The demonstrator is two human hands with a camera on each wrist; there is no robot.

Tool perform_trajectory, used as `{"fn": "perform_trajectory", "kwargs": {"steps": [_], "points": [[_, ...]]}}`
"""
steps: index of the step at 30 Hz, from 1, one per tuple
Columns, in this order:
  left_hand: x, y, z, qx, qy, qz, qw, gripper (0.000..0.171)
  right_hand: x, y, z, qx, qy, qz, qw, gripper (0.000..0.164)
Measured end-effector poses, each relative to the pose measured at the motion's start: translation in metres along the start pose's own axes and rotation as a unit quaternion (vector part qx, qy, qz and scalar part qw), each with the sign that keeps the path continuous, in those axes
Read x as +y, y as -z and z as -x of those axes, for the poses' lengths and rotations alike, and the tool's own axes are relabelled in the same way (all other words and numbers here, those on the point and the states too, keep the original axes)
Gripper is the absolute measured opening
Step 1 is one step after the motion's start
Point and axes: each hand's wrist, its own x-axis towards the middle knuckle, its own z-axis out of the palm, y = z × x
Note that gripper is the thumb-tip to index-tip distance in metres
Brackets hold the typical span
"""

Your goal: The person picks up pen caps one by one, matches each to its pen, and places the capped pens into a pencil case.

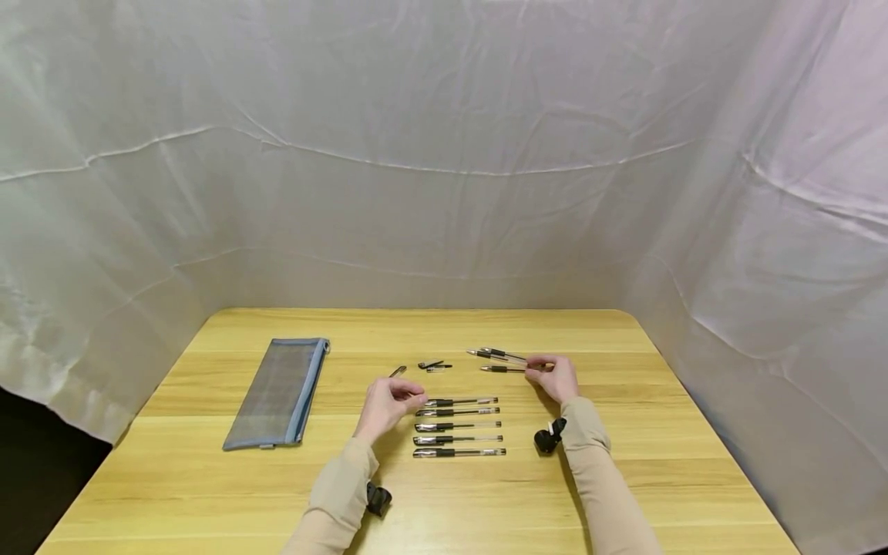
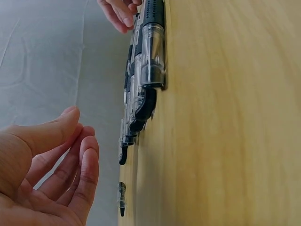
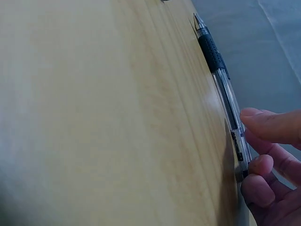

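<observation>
In the head view my right hand [image 1: 553,378] is at the rear end of an uncapped gel pen [image 1: 499,369], whose tip points left. The right wrist view shows the thumb [image 3: 256,120] and curled fingers at the clear barrel of that gel pen [image 3: 228,103], which lies along the table. My left hand [image 1: 385,407] hovers left of a column of capped gel pens [image 1: 454,426]. In the left wrist view its fingers [image 2: 87,176] are loosely bent with nothing seen between them, apart from the capped pens [image 2: 153,56].
Two more uncapped pens [image 1: 486,354] lie behind the right hand's pen. Loose pen caps [image 1: 430,364] are at the middle back, with another cap [image 1: 398,371] just beyond the left hand. A grey mesh zip pouch [image 1: 277,393] with blue edging lies at the left.
</observation>
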Motion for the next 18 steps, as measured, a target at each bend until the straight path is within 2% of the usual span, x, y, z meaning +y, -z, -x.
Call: {"fn": "perform_trajectory", "kwargs": {"steps": [9,18], "points": [[-0.0028,-0.0006,-0.0006,0.000,0.003,0.001,1.0000,0.011,0.0004,0.0020,-0.0018,-0.010,-0.014,0.005,1.000,0.025],[-0.0044,0.0001,-0.0005,-0.002,0.011,-0.001,0.9999,0.011,0.0007,0.0024,-0.0026,-0.008,0.004,0.014,1.000,0.022]]}}
